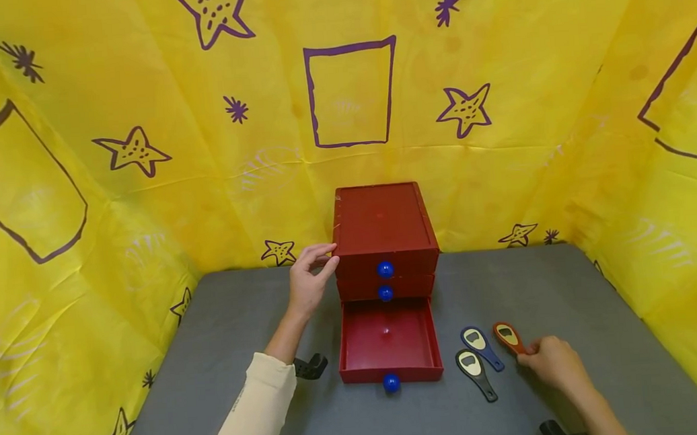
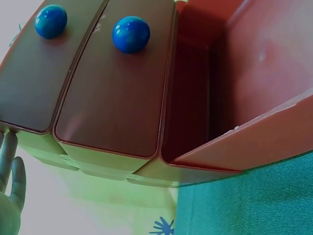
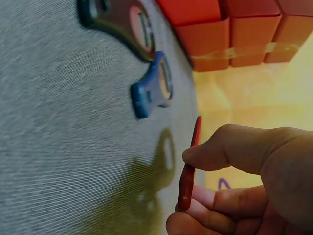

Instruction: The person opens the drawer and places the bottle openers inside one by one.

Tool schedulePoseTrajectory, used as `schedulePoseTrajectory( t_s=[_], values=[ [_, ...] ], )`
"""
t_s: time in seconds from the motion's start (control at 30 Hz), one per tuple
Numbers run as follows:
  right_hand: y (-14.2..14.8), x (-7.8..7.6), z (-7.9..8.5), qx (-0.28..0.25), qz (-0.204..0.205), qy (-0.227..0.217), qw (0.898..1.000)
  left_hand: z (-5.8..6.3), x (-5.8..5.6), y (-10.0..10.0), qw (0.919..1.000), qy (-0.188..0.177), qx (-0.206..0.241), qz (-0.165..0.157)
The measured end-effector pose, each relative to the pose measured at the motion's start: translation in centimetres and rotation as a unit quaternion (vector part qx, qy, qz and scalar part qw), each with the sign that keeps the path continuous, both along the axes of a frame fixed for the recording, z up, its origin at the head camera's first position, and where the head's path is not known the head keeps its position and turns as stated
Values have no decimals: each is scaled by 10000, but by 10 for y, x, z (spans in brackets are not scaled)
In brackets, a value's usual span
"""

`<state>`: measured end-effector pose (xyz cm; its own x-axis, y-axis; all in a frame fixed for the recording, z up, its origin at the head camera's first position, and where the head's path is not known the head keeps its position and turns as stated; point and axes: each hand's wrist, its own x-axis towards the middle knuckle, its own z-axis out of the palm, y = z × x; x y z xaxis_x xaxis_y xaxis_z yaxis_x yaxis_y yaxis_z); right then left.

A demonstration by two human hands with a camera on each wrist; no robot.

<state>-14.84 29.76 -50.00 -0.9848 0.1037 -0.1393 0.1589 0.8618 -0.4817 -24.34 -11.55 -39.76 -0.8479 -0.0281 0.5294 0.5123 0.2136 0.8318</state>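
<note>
A red bottle opener [image 1: 506, 336] is pinched between the thumb and fingers of my right hand [image 1: 555, 363]. In the right wrist view this opener [image 3: 186, 183] is raised off the table, its shadow below. A blue bottle opener [image 1: 484, 351] and a black one [image 1: 476, 374] lie to its left. My left hand [image 1: 308, 284] touches the upper left side of a red drawer unit [image 1: 379, 219], fingers extended. The unit's bottom drawer [image 1: 364, 351] is pulled out with nothing inside; the two upper drawers are closed. Left fingertips [image 2: 9, 147] also appear in the left wrist view.
Each drawer front has a round blue knob [image 1: 392, 383]. The grey table [image 1: 225, 361] is bounded at the back and sides by yellow cloth [image 1: 201, 187] with purple drawings. A black wrist-camera mount [image 1: 312, 367] sits at my left wrist.
</note>
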Motion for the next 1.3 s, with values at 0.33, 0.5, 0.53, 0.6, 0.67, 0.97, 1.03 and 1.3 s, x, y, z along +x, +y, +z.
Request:
schedulePoseTrajectory(
  t_s=[0.33,0.5,0.53,0.6,0.67,0.97,1.03,1.3],
  values=[
    [-11,-2,22,-361,145,160,9991,-1,-1,0,9996,253,-80,45],
    [-24,-2,34,-649,389,205,9969,-1,-1,0,9996,263,-10,35],
    [-27,-2,36,-696,410,226,9965,-1,-1,0,9997,245,17,35],
    [-35,-1,40,-804,467,276,9953,-1,-1,0,9998,212,35,40],
    [-43,-1,43,-918,530,307,9939,0,-1,0,9998,175,46,29],
    [-74,-5,47,-1074,953,520,9883,-1,-3,1,9997,244,91,13],
    [-80,-8,48,-1032,1080,575,9871,-1,-4,2,9995,287,152,32],
    [-103,-20,57,-790,1636,806,9801,-2,-4,4,9987,387,308,145]
  ],
)
